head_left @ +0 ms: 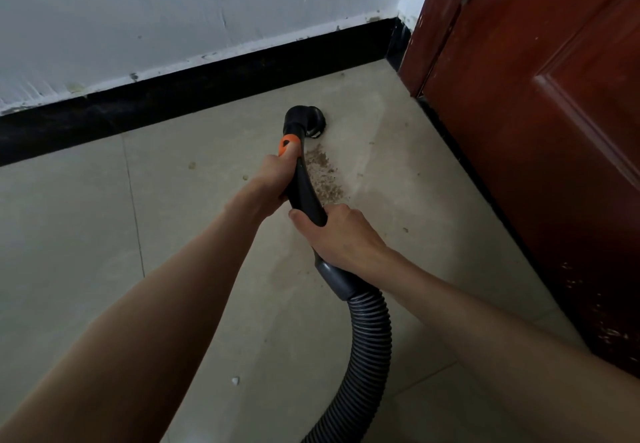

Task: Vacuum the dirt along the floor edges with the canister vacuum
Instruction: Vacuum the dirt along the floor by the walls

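A black vacuum handle [304,183] with an orange band runs away from me over the beige tile floor. My left hand [273,179] grips it just below the orange band. My right hand [341,231] grips its lower end, above the grey cuff. The round black nozzle [311,120] rests on the floor near the corner. A patch of brown dirt [323,174] lies on the tiles right of the handle, between nozzle and right hand. The ribbed grey hose [367,349] curves down out of the frame. The canister is out of sight.
A black baseboard [194,89] under a white wall [173,10] runs across the far side. A dark red wooden door [540,131] stands at the right, its bottom edge close to the dirt. Small specks dot the tile floor [86,235].
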A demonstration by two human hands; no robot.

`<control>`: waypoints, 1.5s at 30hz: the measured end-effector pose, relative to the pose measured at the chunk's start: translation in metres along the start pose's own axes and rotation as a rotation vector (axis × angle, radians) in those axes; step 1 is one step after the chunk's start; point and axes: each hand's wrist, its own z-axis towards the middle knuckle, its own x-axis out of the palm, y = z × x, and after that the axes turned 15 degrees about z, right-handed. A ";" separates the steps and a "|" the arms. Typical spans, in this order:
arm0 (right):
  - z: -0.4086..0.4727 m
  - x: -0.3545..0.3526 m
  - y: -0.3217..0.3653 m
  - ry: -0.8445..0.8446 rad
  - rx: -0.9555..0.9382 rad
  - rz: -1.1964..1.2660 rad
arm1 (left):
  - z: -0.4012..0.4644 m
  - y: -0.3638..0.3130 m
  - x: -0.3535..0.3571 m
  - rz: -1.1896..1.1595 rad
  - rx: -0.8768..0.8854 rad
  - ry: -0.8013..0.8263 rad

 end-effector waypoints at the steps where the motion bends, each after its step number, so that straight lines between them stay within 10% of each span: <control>1: 0.003 0.000 0.001 -0.004 0.001 0.001 | 0.003 -0.001 0.000 0.003 0.004 0.000; 45: -0.110 0.034 -0.052 -0.402 0.230 0.341 | -0.081 0.009 0.087 0.597 0.259 0.312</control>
